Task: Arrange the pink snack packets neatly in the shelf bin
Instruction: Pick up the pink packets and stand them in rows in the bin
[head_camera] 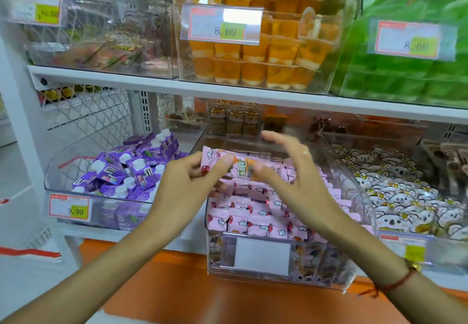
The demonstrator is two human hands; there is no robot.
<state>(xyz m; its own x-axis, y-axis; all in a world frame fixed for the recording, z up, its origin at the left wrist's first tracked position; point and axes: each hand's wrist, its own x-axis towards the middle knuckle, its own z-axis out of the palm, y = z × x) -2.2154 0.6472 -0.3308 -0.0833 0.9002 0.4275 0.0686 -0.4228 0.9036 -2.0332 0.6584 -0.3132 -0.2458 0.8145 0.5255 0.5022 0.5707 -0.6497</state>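
A clear plastic shelf bin [364,197] on the lower shelf holds several pink snack packets [253,212] lying in rough rows. My left hand [187,182] pinches one pink packet [220,158] by its left end and holds it above the pile. My right hand [291,171] hovers over the right part of the same packet with fingers spread and slightly bent; its thumb looks close to the packet's orange label, and contact is blurred. The back of the bin is hidden behind my hands.
A bin of purple drink cartons [126,169] stands to the left, a bin of white koala packets [395,197] to the right. The shelf above [228,90] carries orange jelly cups [266,60] and green packets [405,70]. A blank label holder [262,255] fronts the pink bin.
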